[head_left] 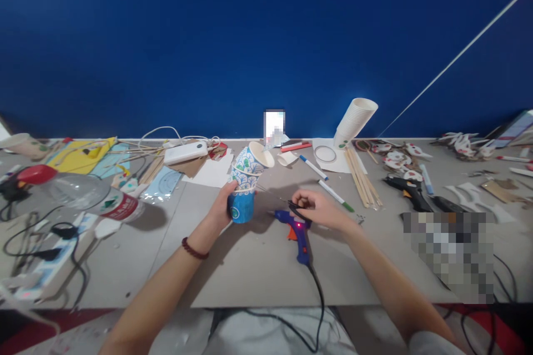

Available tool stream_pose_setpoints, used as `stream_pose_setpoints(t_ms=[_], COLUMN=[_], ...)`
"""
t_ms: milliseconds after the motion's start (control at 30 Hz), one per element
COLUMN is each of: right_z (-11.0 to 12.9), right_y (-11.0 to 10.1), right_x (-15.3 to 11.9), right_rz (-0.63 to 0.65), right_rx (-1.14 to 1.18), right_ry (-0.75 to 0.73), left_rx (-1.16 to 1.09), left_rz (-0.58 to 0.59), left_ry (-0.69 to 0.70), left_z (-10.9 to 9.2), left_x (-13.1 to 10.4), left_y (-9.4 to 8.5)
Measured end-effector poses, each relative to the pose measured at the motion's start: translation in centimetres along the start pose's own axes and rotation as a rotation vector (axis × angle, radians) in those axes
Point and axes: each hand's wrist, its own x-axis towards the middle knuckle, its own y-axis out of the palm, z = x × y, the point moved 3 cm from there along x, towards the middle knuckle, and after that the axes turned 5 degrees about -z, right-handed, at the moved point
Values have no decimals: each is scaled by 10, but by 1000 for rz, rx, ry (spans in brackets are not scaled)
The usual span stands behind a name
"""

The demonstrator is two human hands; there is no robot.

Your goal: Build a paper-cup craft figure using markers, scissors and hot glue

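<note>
My left hand (222, 206) is wrapped round the lower part of a stack of patterned paper cups (242, 208), blue at the bottom and blue-and-white above. The topmost cup (255, 158) tilts to the right, its opening showing. My right hand (315, 206) has its fingers closed on a small dark tool, whose thin tip points left toward the cups. Just below that hand, a blue glue gun (302, 241) with an orange trigger and a lit red light lies on the table.
A bottle (89, 191) and a power strip (69, 258) lie at the left. Wooden sticks (361, 180), markers (336, 195) and a leaning stack of white cups (353, 122) are at the back right. A black glue gun (410, 191) lies further right. The blue gun's cable hangs over the front edge.
</note>
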Motion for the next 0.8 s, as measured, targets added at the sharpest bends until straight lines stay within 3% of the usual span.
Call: stream_pose_setpoints(t_ms=[800], right_z=[0], right_y=[-3], right_x=[0], right_rz=[36], right_rx=[-84], right_ry=[9], left_rx=[105], left_rz=[22], left_ry=[88], left_z=[-2], left_x=[-2], left_y=[3])
